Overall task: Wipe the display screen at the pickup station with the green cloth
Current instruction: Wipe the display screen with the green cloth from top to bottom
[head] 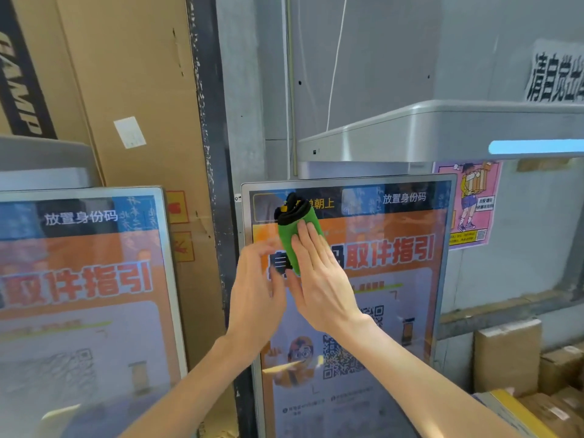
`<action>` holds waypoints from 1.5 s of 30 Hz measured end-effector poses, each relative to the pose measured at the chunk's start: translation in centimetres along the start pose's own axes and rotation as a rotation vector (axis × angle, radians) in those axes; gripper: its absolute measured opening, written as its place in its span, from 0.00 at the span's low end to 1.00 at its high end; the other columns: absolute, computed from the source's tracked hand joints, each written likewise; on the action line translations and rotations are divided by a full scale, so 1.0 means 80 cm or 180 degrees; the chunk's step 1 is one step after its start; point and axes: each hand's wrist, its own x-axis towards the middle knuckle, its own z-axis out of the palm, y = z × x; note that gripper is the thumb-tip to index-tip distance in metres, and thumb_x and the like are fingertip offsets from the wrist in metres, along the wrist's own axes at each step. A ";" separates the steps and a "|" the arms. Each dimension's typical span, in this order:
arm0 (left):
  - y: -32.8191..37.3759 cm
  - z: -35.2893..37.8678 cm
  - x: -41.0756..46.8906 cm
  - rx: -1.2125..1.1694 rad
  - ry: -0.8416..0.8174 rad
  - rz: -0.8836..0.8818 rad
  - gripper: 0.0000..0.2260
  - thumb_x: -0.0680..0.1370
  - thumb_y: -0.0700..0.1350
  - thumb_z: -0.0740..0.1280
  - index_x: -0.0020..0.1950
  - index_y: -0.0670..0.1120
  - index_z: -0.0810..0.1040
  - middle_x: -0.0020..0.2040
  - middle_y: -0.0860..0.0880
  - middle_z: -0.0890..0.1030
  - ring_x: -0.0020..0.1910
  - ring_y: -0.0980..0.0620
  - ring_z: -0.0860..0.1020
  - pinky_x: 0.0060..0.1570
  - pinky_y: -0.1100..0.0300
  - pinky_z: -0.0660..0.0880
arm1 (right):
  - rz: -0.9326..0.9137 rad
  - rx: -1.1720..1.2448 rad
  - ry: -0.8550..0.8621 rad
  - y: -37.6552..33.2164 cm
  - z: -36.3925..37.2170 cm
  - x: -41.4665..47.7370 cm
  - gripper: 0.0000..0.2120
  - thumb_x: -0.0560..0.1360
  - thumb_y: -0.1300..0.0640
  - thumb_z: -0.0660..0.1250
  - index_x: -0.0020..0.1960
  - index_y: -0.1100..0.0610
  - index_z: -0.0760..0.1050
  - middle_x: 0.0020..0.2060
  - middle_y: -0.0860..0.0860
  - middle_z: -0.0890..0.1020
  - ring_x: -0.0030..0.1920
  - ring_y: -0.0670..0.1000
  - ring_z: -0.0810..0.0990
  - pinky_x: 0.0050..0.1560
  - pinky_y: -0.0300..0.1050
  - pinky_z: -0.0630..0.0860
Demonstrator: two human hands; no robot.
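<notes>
The green cloth (287, 240) is folded into a thick, narrow pad with a black edge at its top. It lies against the upper left part of the display screen (404, 311), just under the top banner. I judge it light, soft and limp. It should give under pressure and slide easily on the glass, but it may unroll or drop if nothing pins it. The screen is stiff, smooth and probably fragile, so I would press firmly and evenly, not hard. The best hold is a flat palm over the middle of the pad, not a pinch at an edge.

My right hand (319, 279) does that now, with its fingers straight and close together, pressing the cloth to the glass. My left hand (256, 289) is blurred, fingers loosely spread, holding nothing. It sits just beside the cloth's lower end, and I cannot tell whether it touches.
</notes>
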 end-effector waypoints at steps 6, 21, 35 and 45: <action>-0.044 0.016 -0.051 0.1467 -0.0471 0.0357 0.21 0.77 0.36 0.68 0.70 0.42 0.74 0.79 0.44 0.67 0.81 0.44 0.63 0.76 0.44 0.68 | -0.0200 0.0163 0.0260 0.006 0.004 0.048 0.28 0.79 0.70 0.67 0.77 0.65 0.64 0.81 0.61 0.62 0.83 0.59 0.57 0.81 0.59 0.61; -0.049 0.038 -0.078 0.2076 -0.0907 0.0160 0.31 0.78 0.41 0.68 0.81 0.41 0.63 0.85 0.43 0.51 0.85 0.44 0.50 0.78 0.43 0.65 | -0.1636 -0.0344 -0.0027 0.031 0.008 0.059 0.29 0.81 0.69 0.55 0.82 0.60 0.62 0.82 0.54 0.61 0.84 0.54 0.56 0.84 0.52 0.52; -0.044 0.055 -0.083 0.2212 -0.0673 0.0063 0.30 0.79 0.41 0.67 0.80 0.42 0.63 0.85 0.43 0.50 0.85 0.43 0.49 0.78 0.40 0.64 | -0.1588 -0.0273 0.0020 0.040 0.005 0.072 0.30 0.80 0.70 0.57 0.81 0.61 0.64 0.81 0.56 0.64 0.83 0.56 0.57 0.84 0.52 0.51; -0.017 0.086 -0.078 0.2648 -0.0622 0.0007 0.26 0.81 0.46 0.55 0.80 0.42 0.61 0.84 0.39 0.54 0.84 0.38 0.53 0.80 0.41 0.55 | -0.1010 -0.0224 0.0368 0.057 -0.023 0.098 0.34 0.75 0.73 0.52 0.80 0.64 0.64 0.80 0.60 0.65 0.82 0.60 0.60 0.84 0.57 0.55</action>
